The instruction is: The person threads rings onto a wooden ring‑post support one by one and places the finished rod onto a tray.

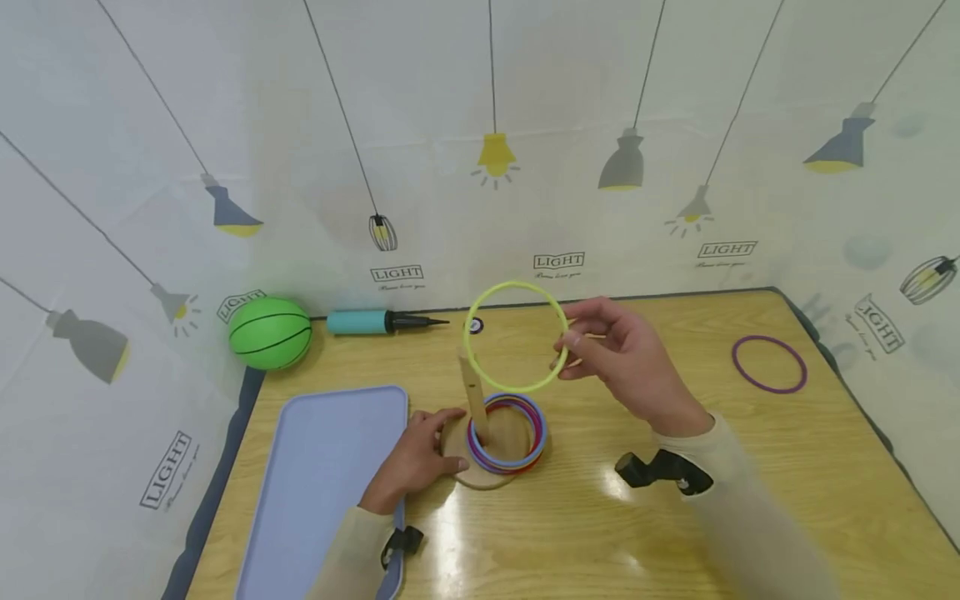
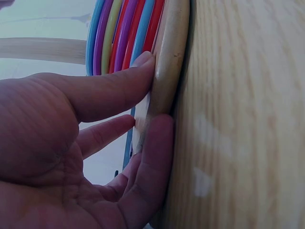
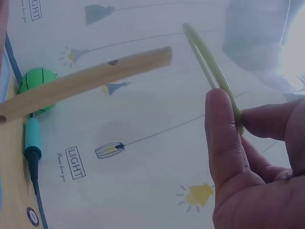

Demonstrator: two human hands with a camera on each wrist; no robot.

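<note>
My right hand (image 1: 626, 358) pinches a yellow ring (image 1: 517, 389) between thumb and fingers, up above a wooden peg stand. In the right wrist view the ring (image 3: 209, 59) is seen nearly edge-on, just off the tip of the wooden peg (image 3: 95, 78) and not around it. Several coloured rings (image 1: 542, 442), blue, purple, red and yellow, lie stacked around the foot of the peg (image 1: 474, 392). With thumb and fingers, my left hand (image 1: 416, 458) grips the edge of the stand's round wooden base (image 2: 169, 57), which sits flat on the table.
A purple ring (image 1: 769, 389) lies alone at the right. On the left is a lavender tray (image 1: 322, 483), partly under the left forearm. A green ball (image 1: 270, 333), a teal hand pump (image 1: 358, 322) and a small round disc (image 1: 476, 326) sit along the back edge.
</note>
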